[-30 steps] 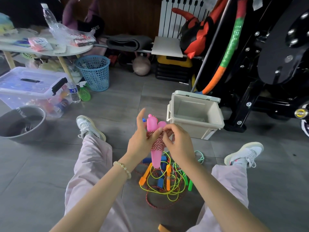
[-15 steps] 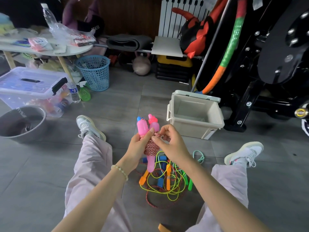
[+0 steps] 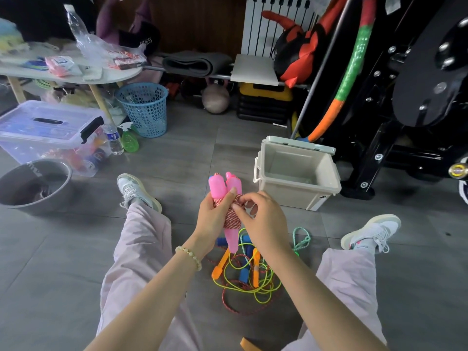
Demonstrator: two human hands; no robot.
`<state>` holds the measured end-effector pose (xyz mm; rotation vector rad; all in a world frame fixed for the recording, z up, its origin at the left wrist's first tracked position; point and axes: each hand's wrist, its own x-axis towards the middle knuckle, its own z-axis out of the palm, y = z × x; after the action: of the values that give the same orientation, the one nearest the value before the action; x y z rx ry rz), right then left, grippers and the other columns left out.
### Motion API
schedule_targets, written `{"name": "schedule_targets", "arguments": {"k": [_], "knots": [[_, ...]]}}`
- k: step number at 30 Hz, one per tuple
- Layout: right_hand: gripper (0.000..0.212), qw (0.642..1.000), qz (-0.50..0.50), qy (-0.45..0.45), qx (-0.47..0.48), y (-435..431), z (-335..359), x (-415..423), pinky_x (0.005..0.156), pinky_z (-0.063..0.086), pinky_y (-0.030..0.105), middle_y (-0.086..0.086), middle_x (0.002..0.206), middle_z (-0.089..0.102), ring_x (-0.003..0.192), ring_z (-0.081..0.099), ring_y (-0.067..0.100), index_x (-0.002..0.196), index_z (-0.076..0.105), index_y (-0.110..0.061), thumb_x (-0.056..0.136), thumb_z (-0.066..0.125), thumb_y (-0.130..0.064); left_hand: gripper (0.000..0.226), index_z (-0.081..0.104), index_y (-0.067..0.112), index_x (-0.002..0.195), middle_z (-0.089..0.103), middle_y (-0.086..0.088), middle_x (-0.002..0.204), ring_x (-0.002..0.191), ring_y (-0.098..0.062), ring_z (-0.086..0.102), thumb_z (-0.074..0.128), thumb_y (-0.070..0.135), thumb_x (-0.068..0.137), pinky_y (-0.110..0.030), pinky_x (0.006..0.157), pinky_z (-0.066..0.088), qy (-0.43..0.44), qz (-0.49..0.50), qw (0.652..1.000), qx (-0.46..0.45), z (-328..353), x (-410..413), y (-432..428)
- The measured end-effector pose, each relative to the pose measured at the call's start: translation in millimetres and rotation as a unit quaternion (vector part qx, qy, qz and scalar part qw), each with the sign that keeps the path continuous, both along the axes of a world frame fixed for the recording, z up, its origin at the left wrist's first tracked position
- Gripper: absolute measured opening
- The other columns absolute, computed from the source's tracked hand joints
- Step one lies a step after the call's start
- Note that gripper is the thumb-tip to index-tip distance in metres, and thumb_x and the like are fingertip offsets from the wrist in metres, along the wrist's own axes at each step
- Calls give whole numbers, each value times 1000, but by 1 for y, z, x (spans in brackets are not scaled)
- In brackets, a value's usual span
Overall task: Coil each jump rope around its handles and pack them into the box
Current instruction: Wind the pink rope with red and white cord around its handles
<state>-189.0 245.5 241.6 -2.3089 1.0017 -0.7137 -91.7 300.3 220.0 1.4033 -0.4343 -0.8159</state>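
- While loose ropes point(image 3: 243, 274) are lying tangled between the legs, left hand point(image 3: 212, 219) is gripping the pink handles point(image 3: 218, 186), fingers clamped round them.
- Right hand point(image 3: 266, 224) is pinching the red-white cord point(image 3: 230, 220) coiled on them.
- Box point(image 3: 286, 196) is standing open just beyond.

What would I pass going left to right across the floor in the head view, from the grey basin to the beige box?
Grey basin → water bottle → pink handles → beige box.
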Motion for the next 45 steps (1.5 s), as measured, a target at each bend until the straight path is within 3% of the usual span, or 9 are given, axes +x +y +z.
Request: {"name": "schedule_targets", "arguments": {"k": [7, 13, 15, 20, 22, 29, 35, 42, 45], "knots": [[8, 972, 101, -110, 181, -8, 3, 5, 64, 42, 12, -4, 76, 56, 68, 49, 4, 80, 61, -16, 86, 66, -16, 38, 68, 5, 99, 68, -6, 82, 75, -18, 64, 61, 41, 88, -29, 67, 50, 45, -17, 999, 24, -4, 18, 2], [8, 893, 144, -241, 351, -6, 2, -5, 73, 45, 20, -10, 79, 56, 76, 50, 7, 90, 60, -20, 93, 54, -15, 53, 63, 4, 108, 65, -11, 97, 90, -20, 60, 58, 51, 83, -35, 91, 47, 248, -32, 967, -47, 4, 31, -6], [11, 865, 130, -252, 413, -5, -1, -5, 72, 44, 22, -11, 73, 55, 73, 49, 8, 86, 60, -20, 94, 52, -17, 49, 64, 5, 106, 66, -9, 90, 83, -18, 61, 55, 50, 87, -33, 86, 47, 252, -47, 965, -54, 1, 29, -8], [6, 940, 79, -149, 295, -17, -21, 3, 71, 43, 8, -13, 87, 60, 81, 56, -2, 92, 55, -23, 90, 60, -27, 33, 63, 4, 105, 66, -7, 85, 71, -14, 63, 58, 33, 92, -28, 64, 52, 156, -35, 987, -5, -16, 34, -15], [26, 944, 36, -141, 296, -29, -35, 5, 73, 45, 8, -7, 100, 60, 93, 58, 3, 106, 53, -23, 86, 64, -34, 30, 60, 5, 112, 66, -7, 89, 75, -15, 63, 57, 29, 93, -30, 67, 52, 127, -29, 991, 23, -23, 43, -22], [39, 850, -25, -137, 508, -86, -83, 50, 90, 53, 41, 4, 112, 66, 101, 65, 19, 110, 56, -17, 80, 70, -36, 23, 58, 7, 112, 65, -9, 95, 82, -19, 62, 50, 22, 97, -41, 83, 51, 119, -89, 988, 51, -60, 76, -71], [36, 821, -31, -139, 553, -146, -145, 103, 60, 56, 24, 8, 105, 68, 89, 68, 24, 112, 55, -14, 81, 71, -18, 16, 59, 9, 104, 64, -7, 91, 77, -16, 60, 47, 19, 99, -33, 83, 50, 173, -92, 979, 61, -109, 119, -136], [36, 817, -152, -137, 539, -247, -253, 143, 51, 51, 20, 10, 96, 68, 70, 65, 15, 110, 59, -4, 80, 72, -18, 37, 52, 13, 126, 57, -2, 120, 86, -14, 54, 56, 31, 94, -5, 47, 37, -113, -86, 934, 327, -223, 207, -177], [37, 820, -181, -119, 529, -280, -301, 166, 54, 53, 24, 8, 97, 69, 74, 67, 17, 109, 62, -9, 78, 76, -23, 44, 47, 17, 130, 52, -1, 132, 105, -18, 56, 53, 40, 93, -19, 75, 47, -172, -94, 900, 389, -272, 240, -182]]}}
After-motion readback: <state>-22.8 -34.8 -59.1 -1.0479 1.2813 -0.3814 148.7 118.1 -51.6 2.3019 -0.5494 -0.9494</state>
